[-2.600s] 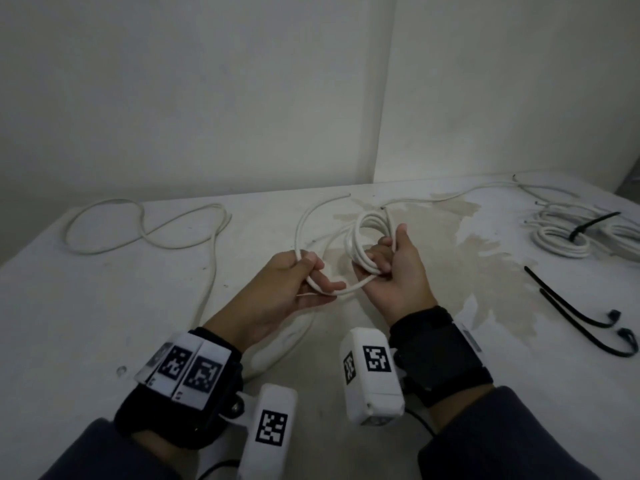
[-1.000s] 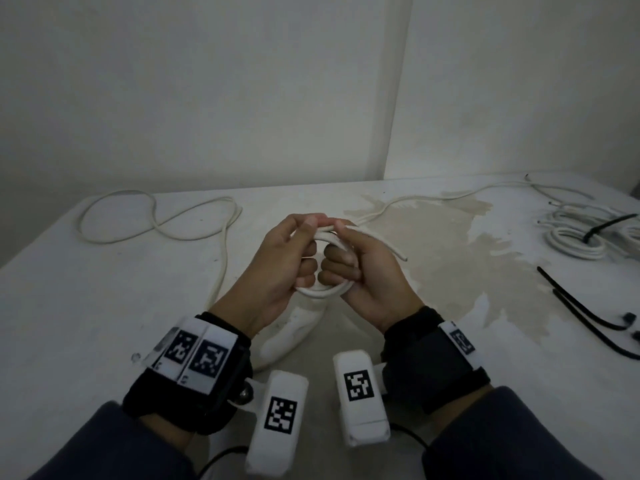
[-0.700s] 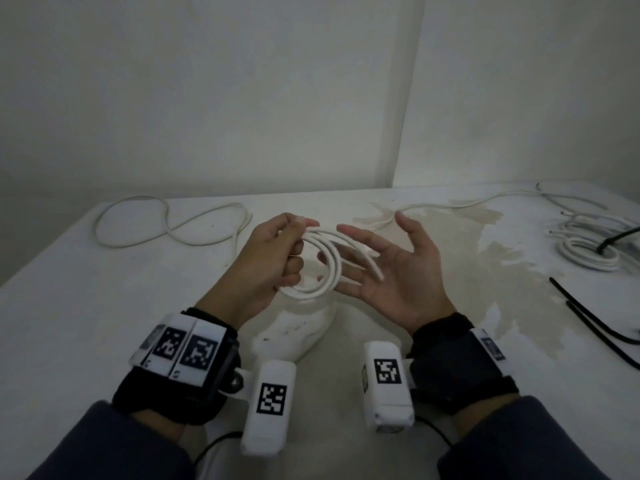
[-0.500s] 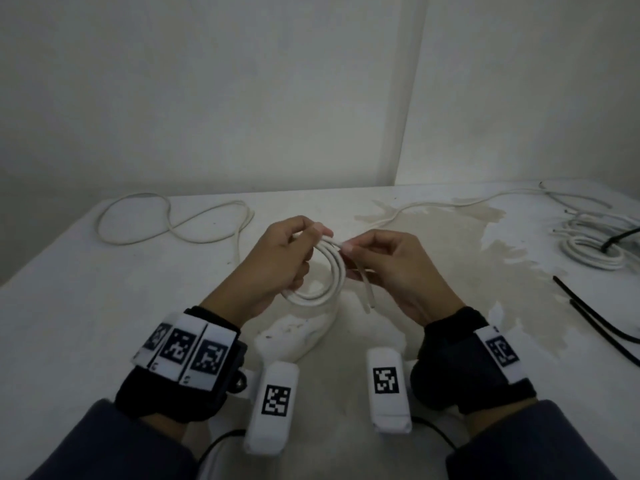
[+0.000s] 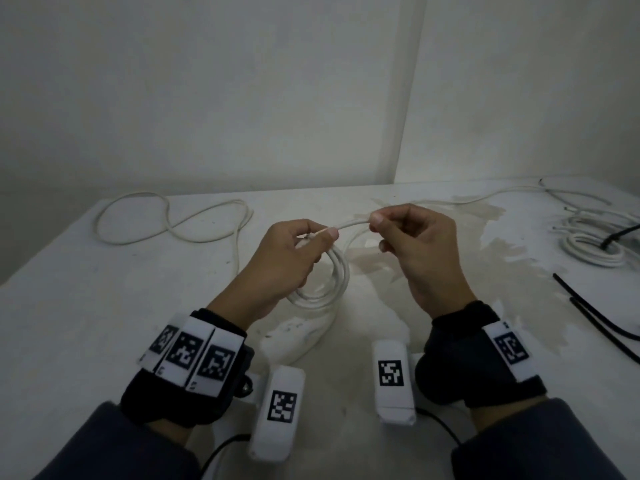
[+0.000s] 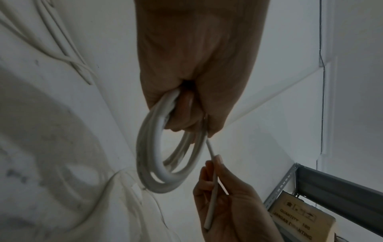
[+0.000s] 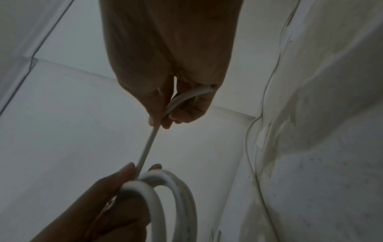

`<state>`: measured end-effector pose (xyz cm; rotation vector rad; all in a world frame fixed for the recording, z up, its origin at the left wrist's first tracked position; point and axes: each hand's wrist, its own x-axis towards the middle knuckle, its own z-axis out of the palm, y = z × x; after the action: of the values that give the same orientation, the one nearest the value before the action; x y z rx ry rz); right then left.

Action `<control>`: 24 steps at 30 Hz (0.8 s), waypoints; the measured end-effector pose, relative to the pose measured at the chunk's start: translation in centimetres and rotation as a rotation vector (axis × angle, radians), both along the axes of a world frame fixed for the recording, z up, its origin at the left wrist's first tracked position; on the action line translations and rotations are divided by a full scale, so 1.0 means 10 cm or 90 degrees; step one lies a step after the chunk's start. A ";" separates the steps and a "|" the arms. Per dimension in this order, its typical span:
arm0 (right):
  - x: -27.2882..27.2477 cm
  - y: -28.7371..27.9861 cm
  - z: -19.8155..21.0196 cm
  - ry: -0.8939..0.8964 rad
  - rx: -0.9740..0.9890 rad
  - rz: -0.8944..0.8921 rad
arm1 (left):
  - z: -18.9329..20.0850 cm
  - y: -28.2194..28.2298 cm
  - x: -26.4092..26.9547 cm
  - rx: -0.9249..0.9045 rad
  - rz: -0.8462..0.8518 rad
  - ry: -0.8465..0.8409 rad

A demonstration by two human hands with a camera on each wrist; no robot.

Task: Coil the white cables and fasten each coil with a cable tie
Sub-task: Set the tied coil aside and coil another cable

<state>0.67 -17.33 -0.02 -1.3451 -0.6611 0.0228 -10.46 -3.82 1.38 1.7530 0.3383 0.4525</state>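
Left hand (image 5: 284,261) grips the coil (image 5: 325,285) at its top above the table (image 5: 69,323) so the loops can't spring apart. Right hand (image 5: 415,251) pinches the loose end (image 5: 353,224), probably to tuck it. Ties (image 5: 595,317) wait at right.

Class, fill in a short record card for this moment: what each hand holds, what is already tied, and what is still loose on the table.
Left hand: grips white cable coil
Right hand: pinches the coil's free end
Tied coil: far right, black cable tie around it
Spare cable ties: two, right edge of table
Loose white cable: far left, uncoiled
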 end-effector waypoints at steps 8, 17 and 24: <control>0.01 -0.03 0.01 0.008 0.009 -0.034 | 0.00 0.00 0.00 -0.015 -0.019 0.001; -0.19 0.16 -0.05 0.201 -0.081 0.217 | 0.01 0.10 0.04 -0.312 0.141 -0.170; -0.35 0.22 -0.04 0.293 0.014 0.341 | -0.02 -0.07 0.06 -0.325 0.182 -0.241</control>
<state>-2.81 -15.18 -0.39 -1.0548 -0.6042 0.7326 -9.85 -4.52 1.23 1.0990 0.3926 0.8122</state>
